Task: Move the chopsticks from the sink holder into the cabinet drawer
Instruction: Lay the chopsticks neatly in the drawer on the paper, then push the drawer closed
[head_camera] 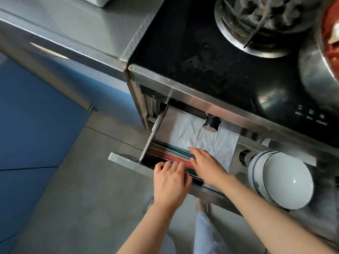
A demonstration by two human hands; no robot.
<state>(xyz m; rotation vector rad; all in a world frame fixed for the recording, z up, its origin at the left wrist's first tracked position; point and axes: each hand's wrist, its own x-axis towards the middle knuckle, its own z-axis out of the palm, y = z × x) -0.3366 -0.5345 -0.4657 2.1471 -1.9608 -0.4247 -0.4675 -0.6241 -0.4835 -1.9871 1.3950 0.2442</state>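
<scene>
A metal cabinet drawer [126, 160] stands pulled out under the stove. A bundle of coloured chopsticks [170, 154] lies along its front, on a white liner sheet [185, 131]. My left hand [171, 182] rests on the drawer's front edge with its fingers flat on the near ends of the chopsticks. My right hand [206, 165] lies palm down over the chopsticks' right part, fingers spread and pointing left. Neither hand is closed around them. The chopsticks' right ends are hidden under my hands. No sink holder is in view.
A stack of white bowls [282, 178] sits in the compartment right of the drawer. A black knob [211, 122] juts out over the liner. Above are the black stove top [192, 43], a burner [256, 22] and a steel pot [319, 70]. A blue cabinet [33, 116] is left.
</scene>
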